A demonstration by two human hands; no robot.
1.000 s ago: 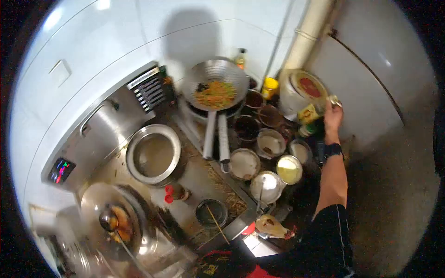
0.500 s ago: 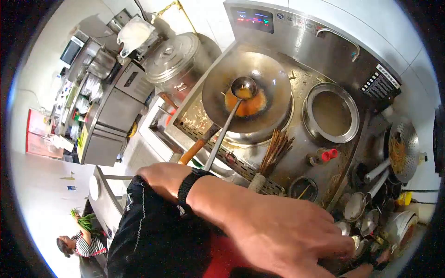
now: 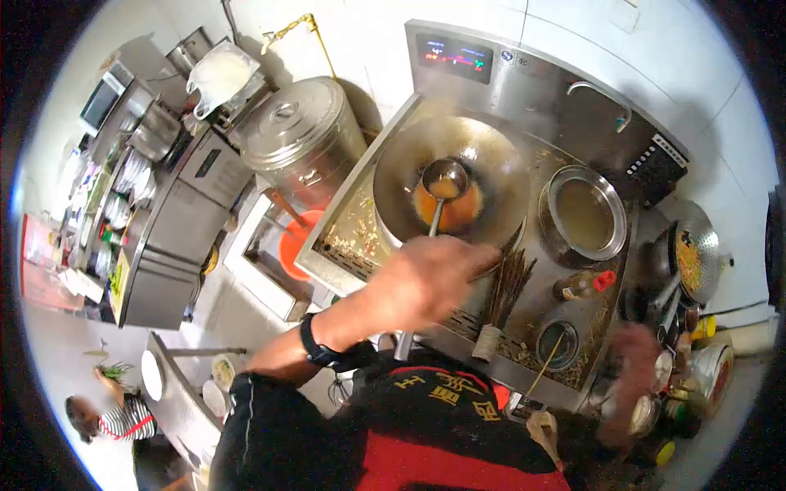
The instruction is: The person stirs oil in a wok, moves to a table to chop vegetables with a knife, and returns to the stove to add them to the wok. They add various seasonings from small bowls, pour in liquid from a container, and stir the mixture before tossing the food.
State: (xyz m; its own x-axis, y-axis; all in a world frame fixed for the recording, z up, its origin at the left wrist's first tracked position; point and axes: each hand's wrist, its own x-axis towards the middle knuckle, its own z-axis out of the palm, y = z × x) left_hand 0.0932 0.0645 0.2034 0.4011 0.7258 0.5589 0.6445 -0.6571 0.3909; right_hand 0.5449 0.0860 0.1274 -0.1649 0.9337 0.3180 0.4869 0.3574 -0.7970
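Note:
My left hand [image 3: 413, 282], wearing a dark wristband, is over the handle of a metal ladle [image 3: 446, 180]. It is smeared by motion, so its grip does not show. The ladle's bowl rests in a wok [image 3: 491, 159] with orange-brown liquid. Lower right, my right hand [image 3: 632, 372] is a blur over the seasoning containers [image 3: 647, 413]; its fingers cannot be made out. A bamboo wok brush [image 3: 509, 286] lies just right of my left hand. Beyond it are a bottle with a red cap [image 3: 604, 281] and a small round bowl with a stick [image 3: 559, 348].
A metal basin of cloudy liquid [image 3: 583, 214] stands right of the wok. A perforated strainer with food scraps [image 3: 696, 258] sits at far right. Left are a large lidded pot [image 3: 295, 123] and an orange bucket [image 3: 296, 250]. Another person [image 3: 123, 421] holds greens at lower left.
My left hand has swung back from the containers at lower right to over the ladle handle. My right hand has come up into view at lower right. The camera view has shifted.

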